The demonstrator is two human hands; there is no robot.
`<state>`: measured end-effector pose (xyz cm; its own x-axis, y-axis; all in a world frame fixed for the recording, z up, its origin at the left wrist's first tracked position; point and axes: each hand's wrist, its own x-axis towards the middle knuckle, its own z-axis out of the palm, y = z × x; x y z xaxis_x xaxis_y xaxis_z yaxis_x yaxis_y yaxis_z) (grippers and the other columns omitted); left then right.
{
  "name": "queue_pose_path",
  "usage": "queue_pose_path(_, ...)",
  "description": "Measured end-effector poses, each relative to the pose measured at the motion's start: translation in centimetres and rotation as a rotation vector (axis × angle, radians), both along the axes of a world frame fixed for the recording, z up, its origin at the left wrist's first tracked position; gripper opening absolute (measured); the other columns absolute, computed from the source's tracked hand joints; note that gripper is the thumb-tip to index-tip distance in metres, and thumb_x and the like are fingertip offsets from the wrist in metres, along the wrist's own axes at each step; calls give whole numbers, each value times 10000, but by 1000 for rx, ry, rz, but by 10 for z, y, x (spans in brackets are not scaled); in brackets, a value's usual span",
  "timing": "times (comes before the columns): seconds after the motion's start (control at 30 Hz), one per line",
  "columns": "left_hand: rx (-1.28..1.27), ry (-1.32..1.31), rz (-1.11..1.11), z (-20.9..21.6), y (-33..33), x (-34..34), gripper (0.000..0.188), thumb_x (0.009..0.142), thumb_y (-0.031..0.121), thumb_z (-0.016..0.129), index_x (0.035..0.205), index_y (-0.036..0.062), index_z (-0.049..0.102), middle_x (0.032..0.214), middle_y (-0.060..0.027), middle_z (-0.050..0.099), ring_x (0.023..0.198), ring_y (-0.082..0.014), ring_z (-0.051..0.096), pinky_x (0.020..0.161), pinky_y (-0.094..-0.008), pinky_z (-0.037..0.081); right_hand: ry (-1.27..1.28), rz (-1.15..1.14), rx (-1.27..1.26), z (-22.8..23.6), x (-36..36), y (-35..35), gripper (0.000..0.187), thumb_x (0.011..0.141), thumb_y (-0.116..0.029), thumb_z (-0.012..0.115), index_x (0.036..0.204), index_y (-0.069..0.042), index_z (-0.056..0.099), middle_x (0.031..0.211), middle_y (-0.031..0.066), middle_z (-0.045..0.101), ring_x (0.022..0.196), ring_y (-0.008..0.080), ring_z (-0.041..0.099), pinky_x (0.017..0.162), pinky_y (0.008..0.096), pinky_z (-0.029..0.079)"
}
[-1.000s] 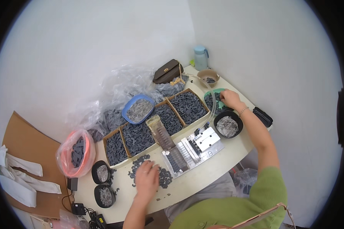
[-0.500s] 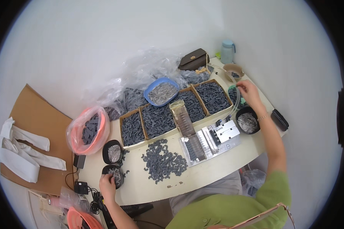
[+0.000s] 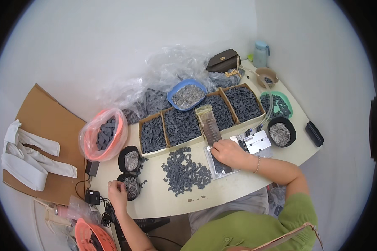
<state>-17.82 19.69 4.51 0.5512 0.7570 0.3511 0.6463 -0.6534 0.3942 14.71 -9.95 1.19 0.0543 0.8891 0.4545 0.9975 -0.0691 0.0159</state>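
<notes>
Your left hand (image 3: 118,195), lower left, narrows beside a black bowl (image 3: 137,193); your right hand (image 3: 230,153), mid-frame, bends over a metal fixture (image 3: 258,142) (what either holds, I can't tell; lettering's unreadable).

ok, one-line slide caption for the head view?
Right hand at the metal jig, left hand beside a black bowl of pins, grey pieces spread on the table between.

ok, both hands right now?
Left hand: fingertips drawn together by the nearer black bowl; can't tell if holding.
Right hand: over the metal fixture; fingertips hidden, grip can't be told.
</notes>
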Motion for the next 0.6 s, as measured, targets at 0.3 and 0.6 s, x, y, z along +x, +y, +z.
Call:
queue_pose_path(0.3, -718, -240, -642, -11, -121, 127, 11, 853, 11, 644, 863, 15, 644, 912, -69, 690, 815, -94, 615, 737, -234, 497, 128, -18, 116, 9, 6, -30, 230, 747, -74, 570, 958, -14, 638, 968, 106, 614, 887, 266, 598, 767, 382, 483)
queue_pose_path(0.6, -147, -187, -950, -45, -190, 194, 121, 703, 65, 720, 787, 82, 634, 1016, -50, 619, 1013, -267, 534, 881, -399, 387, 218, -750, -98, 48, 68, -156, 79, 742, -74, 645, 821, -71, 645, 803, 98, 614, 788, 294, 617, 676, 413, 498)
